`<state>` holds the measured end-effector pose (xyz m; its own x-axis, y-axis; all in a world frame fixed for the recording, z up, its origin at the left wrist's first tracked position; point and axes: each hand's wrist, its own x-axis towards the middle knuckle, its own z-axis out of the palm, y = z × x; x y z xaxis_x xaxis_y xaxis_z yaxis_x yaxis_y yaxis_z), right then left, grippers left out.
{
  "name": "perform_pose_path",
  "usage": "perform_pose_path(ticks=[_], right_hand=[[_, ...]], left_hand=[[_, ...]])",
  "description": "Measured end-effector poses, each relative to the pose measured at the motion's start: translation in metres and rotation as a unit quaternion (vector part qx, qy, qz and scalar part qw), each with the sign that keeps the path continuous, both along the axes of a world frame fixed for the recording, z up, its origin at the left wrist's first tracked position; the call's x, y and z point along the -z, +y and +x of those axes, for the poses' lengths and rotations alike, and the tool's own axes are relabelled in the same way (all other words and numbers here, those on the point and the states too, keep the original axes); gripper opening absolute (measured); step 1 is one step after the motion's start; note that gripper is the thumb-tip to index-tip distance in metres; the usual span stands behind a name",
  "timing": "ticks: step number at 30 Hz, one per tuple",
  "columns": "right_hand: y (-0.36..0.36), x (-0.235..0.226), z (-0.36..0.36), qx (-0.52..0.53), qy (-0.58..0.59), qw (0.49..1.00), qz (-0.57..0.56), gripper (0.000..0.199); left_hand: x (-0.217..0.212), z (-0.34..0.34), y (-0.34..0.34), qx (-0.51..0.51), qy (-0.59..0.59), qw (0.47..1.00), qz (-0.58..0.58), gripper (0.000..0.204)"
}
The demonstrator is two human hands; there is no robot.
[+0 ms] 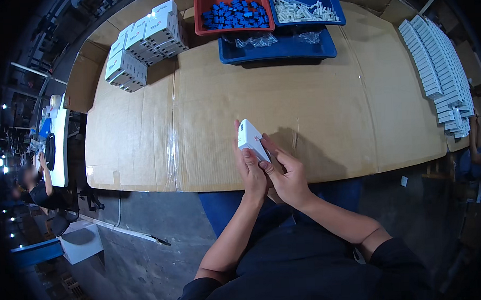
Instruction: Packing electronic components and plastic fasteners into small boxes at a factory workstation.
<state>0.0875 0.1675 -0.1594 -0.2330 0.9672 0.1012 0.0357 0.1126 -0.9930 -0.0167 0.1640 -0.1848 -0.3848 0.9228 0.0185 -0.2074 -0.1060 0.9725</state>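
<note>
Both hands meet at the near edge of the table, w/ a small white box (250, 139) caught between them. The box is a flat rectangular carton, smooth and matte, tilted w/ one corner up; a small red mark shows on its face. Left hand (252, 173) cups it from the left, fingers curled round the side, thumb laid on the front. Right hand (287, 177) pinches its lower right edge – index finger stretched up along the side, other fingers folded.

The box sits just above the table (324, 109), whose top is covered in brown corrugated cardboard sheets, dull and creased, joined by a shiny tape seam left of centre.

Far side: a red plastic tray (202, 12) filled w/ small blue blocky parts (235, 15), beside a blue tray (333, 4) of white stick-like pieces (301, 10). Both rest on a wider, shallow blue tray (279, 50) w/ crinkled clear plastic bags (254, 40) in it.

Far left – stacked white cartons (142, 41), boxy, w/ slotted sides. Right edge: long rows of flat white boxes (435, 61), packed tight.

Another person (35, 186) sits well off to the left, by a white table (61, 136).
</note>
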Motion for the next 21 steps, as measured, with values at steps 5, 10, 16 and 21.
perform_pose_path(ticks=[5, 10, 16, 21], right_hand=[[-0.008, 0.000, -0.002, 0.019, -0.019, 0.998, 0.056, 0.045], [-0.009, 0.001, -0.001, 0.031, -0.017, 0.995, 0.090, 0.042], [-0.009, 0.000, 0.004, 0.008, -0.018, 0.999, 0.037, 0.041], [0.006, 0.004, 0.004, -0.065, 0.109, 0.991, -0.045, 0.052]], left_hand=[[0.004, 0.000, 0.000, 0.007, 0.035, 0.999, 0.031, 0.092], [-0.004, 0.004, -0.001, 0.004, 0.036, 0.999, 0.025, 0.092], [0.004, 0.000, 0.000, 0.000, 0.032, 0.999, 0.018, 0.094], [0.004, -0.006, 0.003, -0.009, 0.066, 0.997, 0.042, 0.092]])
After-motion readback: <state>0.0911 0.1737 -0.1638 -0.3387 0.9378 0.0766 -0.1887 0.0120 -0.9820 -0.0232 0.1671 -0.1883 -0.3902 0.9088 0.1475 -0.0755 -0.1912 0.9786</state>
